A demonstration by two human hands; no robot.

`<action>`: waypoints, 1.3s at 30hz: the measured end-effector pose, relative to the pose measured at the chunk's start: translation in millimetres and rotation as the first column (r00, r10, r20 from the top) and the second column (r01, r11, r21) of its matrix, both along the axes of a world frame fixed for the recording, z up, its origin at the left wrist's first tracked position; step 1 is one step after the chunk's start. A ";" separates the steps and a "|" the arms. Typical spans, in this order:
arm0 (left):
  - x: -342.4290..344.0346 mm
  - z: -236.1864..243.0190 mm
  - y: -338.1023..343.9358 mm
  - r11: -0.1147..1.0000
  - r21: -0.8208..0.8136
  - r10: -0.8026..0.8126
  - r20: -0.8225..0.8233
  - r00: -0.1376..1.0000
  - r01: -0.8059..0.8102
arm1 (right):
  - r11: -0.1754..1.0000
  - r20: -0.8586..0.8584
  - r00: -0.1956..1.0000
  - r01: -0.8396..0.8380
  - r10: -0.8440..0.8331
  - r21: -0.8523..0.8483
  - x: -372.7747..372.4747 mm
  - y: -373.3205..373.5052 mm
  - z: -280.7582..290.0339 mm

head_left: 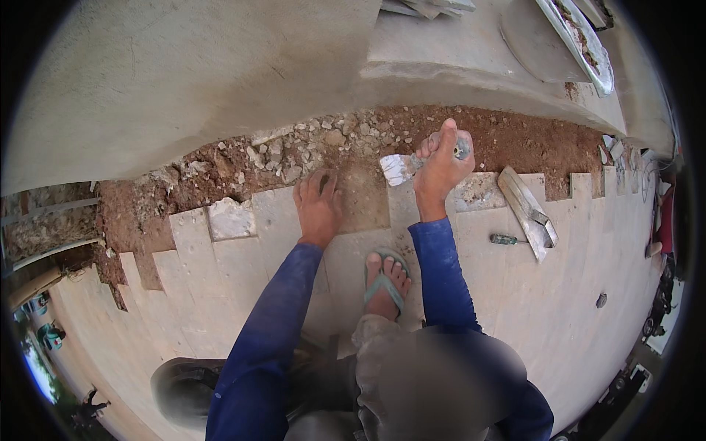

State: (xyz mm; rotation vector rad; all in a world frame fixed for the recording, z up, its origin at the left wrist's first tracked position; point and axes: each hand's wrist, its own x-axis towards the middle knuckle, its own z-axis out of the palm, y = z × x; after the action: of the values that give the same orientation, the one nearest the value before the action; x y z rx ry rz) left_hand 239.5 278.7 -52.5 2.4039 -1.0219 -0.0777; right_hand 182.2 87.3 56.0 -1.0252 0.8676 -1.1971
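In my right hand (445, 165) is a short hand tool (398, 170) with a broad, flat, white-caked end pointing left. Its grey handle end shows past my fingers; whether it is a brush or a scraper I cannot tell. My left hand (319, 209) rests palm down at the paving's ragged edge, fingers slightly apart and holding nothing. Between my hands lies a smooth brown patch of bedding (365, 202) among pale paving slabs (276, 213). Right of my right hand, a metal plastering trowel (528, 213) lies with its handle up, beside a green-handled screwdriver (504, 239).
Reddish soil with rubble (279, 153) runs between the slabs and a plastered wall (198, 81). My sandalled foot (385, 283) stands on the paving. A mortar-smeared tray (581, 44) sits on the ledge at upper right. A small stone (601, 300) lies far right.
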 end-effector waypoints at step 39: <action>15.6 2.9 7.6 0.993 -0.117 0.003 -0.177 0.984 -0.024 | 0.958 -0.221 0.942 -0.276 0.252 -0.083 35.3 5.9 -45.9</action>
State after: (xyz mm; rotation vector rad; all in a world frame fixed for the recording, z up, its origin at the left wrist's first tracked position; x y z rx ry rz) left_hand 255.1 286.3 -49.6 2.2513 -0.9023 -0.2158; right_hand 217.5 93.2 10.1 -1.3340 0.7994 -0.9292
